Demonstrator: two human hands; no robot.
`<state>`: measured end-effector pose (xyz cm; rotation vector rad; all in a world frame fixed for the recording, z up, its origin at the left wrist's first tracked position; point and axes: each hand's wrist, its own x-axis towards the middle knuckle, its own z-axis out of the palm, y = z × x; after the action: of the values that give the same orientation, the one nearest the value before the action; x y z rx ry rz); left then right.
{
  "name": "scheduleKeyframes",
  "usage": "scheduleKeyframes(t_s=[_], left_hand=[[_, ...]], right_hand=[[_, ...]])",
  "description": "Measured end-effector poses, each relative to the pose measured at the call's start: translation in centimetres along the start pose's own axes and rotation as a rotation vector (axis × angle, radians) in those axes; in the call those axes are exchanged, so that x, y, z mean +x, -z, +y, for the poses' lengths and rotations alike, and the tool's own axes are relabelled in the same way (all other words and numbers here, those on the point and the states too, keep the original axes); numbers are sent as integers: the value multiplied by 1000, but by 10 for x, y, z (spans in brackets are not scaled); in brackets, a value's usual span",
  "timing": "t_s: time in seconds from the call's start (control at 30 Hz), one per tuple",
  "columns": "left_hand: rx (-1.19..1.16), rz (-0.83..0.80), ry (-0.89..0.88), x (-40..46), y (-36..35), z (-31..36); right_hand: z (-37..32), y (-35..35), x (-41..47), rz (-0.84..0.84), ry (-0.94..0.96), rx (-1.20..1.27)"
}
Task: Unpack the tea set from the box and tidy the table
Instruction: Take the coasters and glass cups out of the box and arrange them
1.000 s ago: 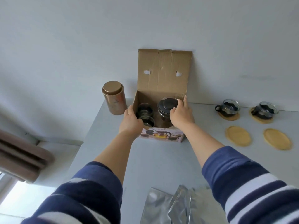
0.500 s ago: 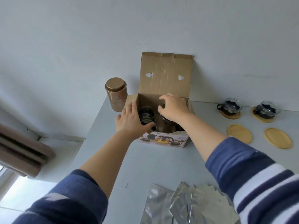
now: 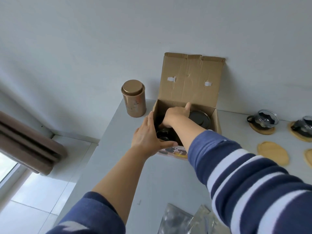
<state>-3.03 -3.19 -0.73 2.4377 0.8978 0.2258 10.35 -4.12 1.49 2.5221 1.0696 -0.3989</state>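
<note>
The open cardboard box (image 3: 190,81) stands at the back of the grey table (image 3: 152,183), its lid flap leaning on the wall. A teapot with a dark lid (image 3: 200,119) sits in its right half and dark cups (image 3: 164,133) in its left half. My left hand (image 3: 146,135) lies flat against the box's front left corner, fingers along the left wall and thumb on the front edge. My right hand (image 3: 175,114) reaches down into the left half over the cups. Its fingertips are hidden inside, so its grip is unclear.
A copper tea tin (image 3: 133,98) stands left of the box, near the table's left edge. At the right, two glass cups (image 3: 262,120) (image 3: 303,126) sit on wooden coasters, with two bare coasters (image 3: 272,152) (image 3: 308,157) in front. Silver foil bags (image 3: 184,220) lie at the near edge.
My right hand has moved from the teapot's lid to the left and down into the cup side of the box. My left hand has shifted from gripping the corner to lying flat against it.
</note>
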Motion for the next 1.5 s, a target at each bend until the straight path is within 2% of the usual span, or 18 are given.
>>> scheduleKeyframes(t_s=[0.13,0.37,0.57,0.67,0.77,0.87,0.97,1.07,1.13,1.33,1.5], left_hand=[[6,18,1,-2,0,1],[34,17,32,-4,2,2],[186,-47,73,-1,4,4],[221,-38,75,-1,2,6],[370,40,42,2,4,14],[572,85,-90,15,8,31],[760,-150,-105,32,7,49],[995,-450,58,42,-1,61],[1067,-546,141,44,-4,66],[962,-552,124,47,0,57],[620,-283,-15,31,17,42]], right_hand=[[2,-2,-4,97,-24,46],[37,8,-36,435,22,413],[92,3,-73,602,0,1010],[107,-18,-86,766,-67,1078],[114,-40,-94,813,-133,1162],[115,-56,-97,822,-146,1229],[114,-60,-99,834,-141,1234],[114,-62,-99,843,-138,1216],[114,-62,-99,845,-138,1207],[114,-65,-99,840,-127,1175],[112,-65,-100,819,-134,1183]])
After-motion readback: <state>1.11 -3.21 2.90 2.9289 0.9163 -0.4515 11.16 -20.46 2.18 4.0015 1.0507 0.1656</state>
